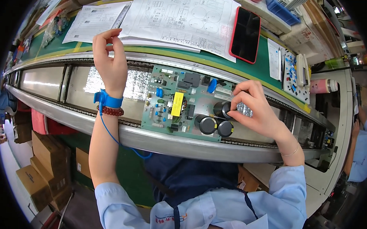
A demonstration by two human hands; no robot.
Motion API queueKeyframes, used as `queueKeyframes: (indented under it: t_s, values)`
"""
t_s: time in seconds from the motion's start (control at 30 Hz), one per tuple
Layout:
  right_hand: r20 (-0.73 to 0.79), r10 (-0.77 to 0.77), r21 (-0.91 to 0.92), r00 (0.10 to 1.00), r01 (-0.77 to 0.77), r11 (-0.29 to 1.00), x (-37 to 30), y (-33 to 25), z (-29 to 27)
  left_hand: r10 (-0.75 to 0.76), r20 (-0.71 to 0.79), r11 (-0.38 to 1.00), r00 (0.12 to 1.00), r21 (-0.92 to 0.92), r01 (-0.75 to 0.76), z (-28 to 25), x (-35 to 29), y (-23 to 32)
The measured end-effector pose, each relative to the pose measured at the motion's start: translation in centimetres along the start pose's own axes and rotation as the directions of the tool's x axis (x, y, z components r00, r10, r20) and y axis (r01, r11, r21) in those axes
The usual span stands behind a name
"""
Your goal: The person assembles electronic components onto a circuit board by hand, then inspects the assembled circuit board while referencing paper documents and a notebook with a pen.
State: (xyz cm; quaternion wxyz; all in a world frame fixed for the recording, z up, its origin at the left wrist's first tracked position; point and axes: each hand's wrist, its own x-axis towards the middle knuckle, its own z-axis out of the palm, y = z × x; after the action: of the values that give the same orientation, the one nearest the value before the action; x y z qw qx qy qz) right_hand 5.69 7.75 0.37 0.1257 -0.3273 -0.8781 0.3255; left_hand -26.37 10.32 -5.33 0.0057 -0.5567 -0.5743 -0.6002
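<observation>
A green circuit board [172, 80] lies across the conveyor rails in front of me. Three large black cylindrical capacitors stand at its right end, two of them at the near edge. My right hand [254, 109] has its thumb and fingertips closed on the third capacitor [221, 110], which is upright on the board. Left of these are a yellow-wrapped transformer [177, 104] and a blue disc component [212, 86]. My left hand [110, 63] is raised beyond the board's left side, fingers loosely bent and apart, with nothing visible in it. A blue wrist strap [111, 100] with a coiled cord circles that wrist.
Metal conveyor rails [186, 145] run left to right. Behind them, a green bench holds a printed drawing [174, 21], other sheets [95, 22] and a red-cased phone [245, 34]. A tray of small parts [292, 76] sits at right. Cardboard boxes [37, 186] stand lower left.
</observation>
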Motion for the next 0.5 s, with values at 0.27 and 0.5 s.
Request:
queueKeyframes:
  t_s: [0.27, 0.5]
  values:
    - [-0.123, 0.029, 0.027, 0.992, -0.026, 0.999, -0.7, 0.5, 0.5, -0.004, 0.008, 1.000, 1.000, 0.007, 0.004, -0.1, -0.1, -0.4]
    - [0.038, -0.157, -0.035, 0.987, 0.159, 0.987, 0.1, -2.1, 0.5, 0.017, 0.006, 1.000, 1.000, 0.006, -0.017, -0.3, 0.0, -0.6]
